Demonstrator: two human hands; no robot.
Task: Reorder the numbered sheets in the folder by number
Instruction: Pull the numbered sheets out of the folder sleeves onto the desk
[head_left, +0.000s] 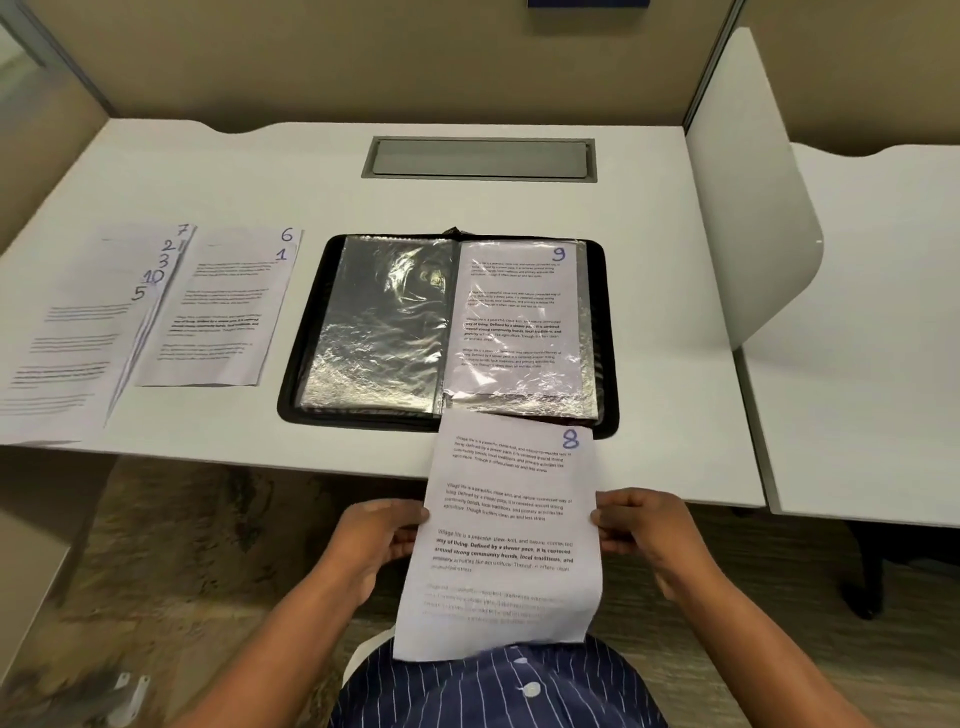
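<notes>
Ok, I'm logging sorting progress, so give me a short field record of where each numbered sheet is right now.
held: sheet 8, pinched at its side edges by left hand and right hand
folder: open flat on the desk
right sleeve: sheet 9
left sleeve: no sheet visible
left pile: fanned, showing 7, 2, 3, 10, 5
second pile: 1 on top, 6 peeking out behind
sheet 4: not seen
</notes>
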